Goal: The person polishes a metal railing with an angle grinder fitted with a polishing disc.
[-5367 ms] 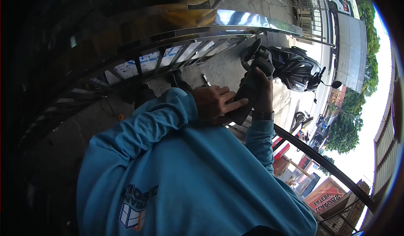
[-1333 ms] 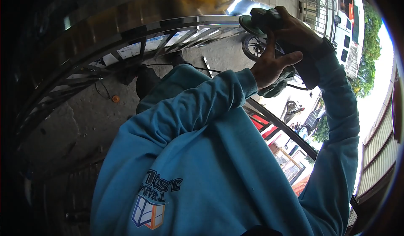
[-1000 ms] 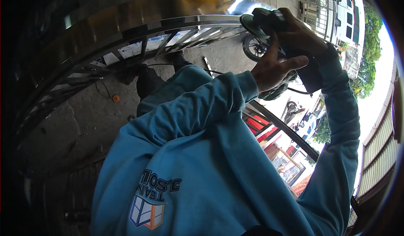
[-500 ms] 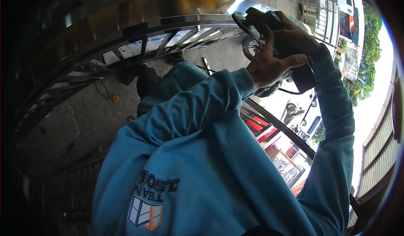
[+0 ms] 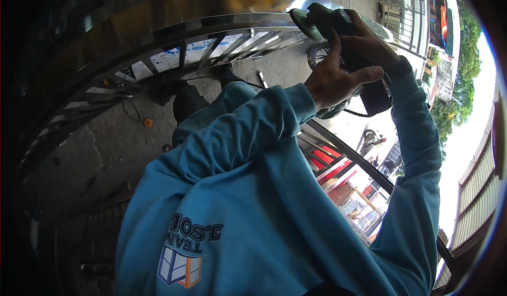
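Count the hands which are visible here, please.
2. The left hand is in front of the tool, its thumb spread away; the right hand is around the tool, farther right in the picture. Dark edges may hide others.

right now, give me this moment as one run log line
right hand: gripping power tool | left hand: fingers spread, beside tool | disc: near polished metal rail, contact unclear | orange item: on floor
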Tool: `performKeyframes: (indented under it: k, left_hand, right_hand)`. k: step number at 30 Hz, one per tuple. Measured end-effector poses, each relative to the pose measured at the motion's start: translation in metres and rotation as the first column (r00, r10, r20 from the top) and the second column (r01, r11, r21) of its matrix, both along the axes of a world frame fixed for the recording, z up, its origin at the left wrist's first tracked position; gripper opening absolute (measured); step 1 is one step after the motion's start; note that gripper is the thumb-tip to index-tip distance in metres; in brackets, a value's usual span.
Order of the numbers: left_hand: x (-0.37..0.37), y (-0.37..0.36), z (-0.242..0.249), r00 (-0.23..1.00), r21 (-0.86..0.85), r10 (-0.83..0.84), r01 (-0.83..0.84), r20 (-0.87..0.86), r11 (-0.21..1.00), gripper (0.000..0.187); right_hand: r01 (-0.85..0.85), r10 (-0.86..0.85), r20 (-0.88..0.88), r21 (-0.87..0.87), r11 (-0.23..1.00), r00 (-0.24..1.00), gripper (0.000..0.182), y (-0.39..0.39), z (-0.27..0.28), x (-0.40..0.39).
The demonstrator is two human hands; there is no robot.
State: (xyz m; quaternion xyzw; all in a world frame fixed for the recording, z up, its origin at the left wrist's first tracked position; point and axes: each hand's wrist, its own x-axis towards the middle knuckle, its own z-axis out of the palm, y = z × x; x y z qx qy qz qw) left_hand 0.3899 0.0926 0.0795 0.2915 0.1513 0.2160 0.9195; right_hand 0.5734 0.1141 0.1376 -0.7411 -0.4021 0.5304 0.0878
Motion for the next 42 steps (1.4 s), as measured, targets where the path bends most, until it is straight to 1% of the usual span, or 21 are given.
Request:
performKeyframes:
  k: [1,5,7,11,13,14,16,17,19,22,23,24,26,27,29,30,32,33,35,39,42]
  left_hand:
    - [0.000,0.001,-0.002,1.000,-0.022,0.005,-0.005,0.016,1.000,0.140]
    - [-0.003,0.005,-0.001,0.999,-0.007,0.044,-0.043,0.026,0.999,0.140]
    - [-0.002,0.006,0.001,1.000,0.003,0.027,-0.028,0.013,1.000,0.140]
    - [0.000,0.005,-0.001,0.998,0.019,0.058,-0.057,-0.016,0.998,0.140]
    - [-0.003,0.008,0.002,0.999,0.021,0.039,-0.039,0.007,0.999,0.139]
    - [-0.001,0.007,0.001,0.999,0.021,0.041,-0.042,0.010,0.999,0.139]
    - [0.002,0.004,0.001,0.998,0.002,0.059,-0.059,0.013,0.998,0.138]
    - [0.003,0.003,0.000,0.998,0.003,0.059,-0.059,0.017,0.998,0.138]
    - [0.003,0.006,0.000,0.992,-0.074,0.013,-0.004,0.127,0.997,0.138]
    - [0.005,-0.004,0.001,0.998,-0.086,-0.047,0.051,0.052,0.995,0.138]
    - [0.006,-0.007,0.000,0.997,-0.078,-0.054,0.058,0.048,0.995,0.139]
    - [0.007,-0.009,0.000,0.997,-0.077,-0.056,0.060,0.050,0.995,0.139]
    - [0.009,-0.010,-0.001,0.998,-0.053,-0.016,0.019,0.055,0.998,0.138]
    - [0.008,-0.008,0.000,0.998,-0.051,-0.015,0.018,0.053,0.999,0.138]
    - [0.003,-0.004,0.002,0.999,-0.045,-0.030,0.031,0.018,0.999,0.136]
    - [0.003,-0.003,0.000,1.000,-0.044,-0.030,0.030,0.011,0.999,0.136]
    - [0.003,0.000,-0.004,1.000,-0.016,0.009,-0.009,0.027,1.000,0.132]
    - [0.002,0.000,-0.005,1.000,-0.018,0.008,-0.007,0.022,1.000,0.132]
    - [0.002,0.002,-0.007,1.000,-0.022,-0.010,0.010,0.004,1.000,0.126]
    - [0.004,0.000,-0.004,0.995,0.021,0.048,-0.047,-0.082,0.999,0.121]
    - [0.003,0.004,-0.003,1.000,0.008,-0.005,0.005,0.009,1.000,0.124]
  right_hand:
    - [-0.045,0.045,0.091,-0.007,0.999,0.995,0.062,0.003,-0.001,-0.002]
    - [-0.123,0.122,0.084,0.001,0.992,0.989,0.047,0.005,-0.014,0.018]
    - [-0.358,0.359,0.084,-0.028,0.933,0.930,0.037,0.008,-0.012,0.024]
    - [-0.271,0.273,0.068,-0.038,0.962,0.960,0.036,0.009,-0.011,0.020]
    - [-0.126,0.126,0.008,-0.018,0.992,0.992,0.035,0.010,-0.012,0.017]
    - [-0.128,0.128,0.011,-0.019,0.992,0.992,0.035,0.008,-0.011,0.016]
    - [-0.047,0.046,0.068,0.022,0.999,0.997,0.051,0.006,-0.004,0.004]
    - [-0.047,0.045,0.073,0.023,0.999,0.996,0.051,0.004,-0.002,0.004]
    - [-0.280,0.281,0.241,-0.037,0.959,0.929,0.041,0.004,0.002,0.007]
    - [-0.352,0.352,0.222,-0.043,0.935,0.909,0.028,-0.007,0.003,0.017]
    - [-0.587,0.560,0.308,-0.008,0.810,0.769,0.024,-0.013,0.012,0.021]
    - [-0.585,0.559,0.309,-0.009,0.811,0.770,0.024,-0.014,0.011,0.023]
    - [-0.349,0.350,0.188,-0.040,0.936,0.918,0.032,-0.014,0.005,0.027]
    - [-0.350,0.350,0.186,-0.037,0.936,0.918,0.032,-0.011,0.006,0.022]
    - [-0.042,0.050,0.063,-0.118,0.992,0.997,0.045,-0.005,0.006,0.013]
    - [-0.043,0.050,0.056,-0.116,0.992,0.997,0.045,-0.004,0.002,0.012]
    - [-0.189,0.181,0.154,0.038,0.981,0.971,0.052,-0.002,-0.009,0.013]
    - [-0.188,0.180,0.149,0.038,0.981,0.972,0.052,-0.002,-0.010,0.011]
    - [-0.324,0.321,0.276,-0.036,0.945,0.906,0.050,0.000,-0.009,0.009]
    - [-0.238,0.230,0.181,0.024,0.971,0.956,0.045,-0.002,-0.019,0.020]
    - [-0.342,0.339,0.199,-0.022,0.940,0.919,0.036,-0.008,-0.016,0.026]
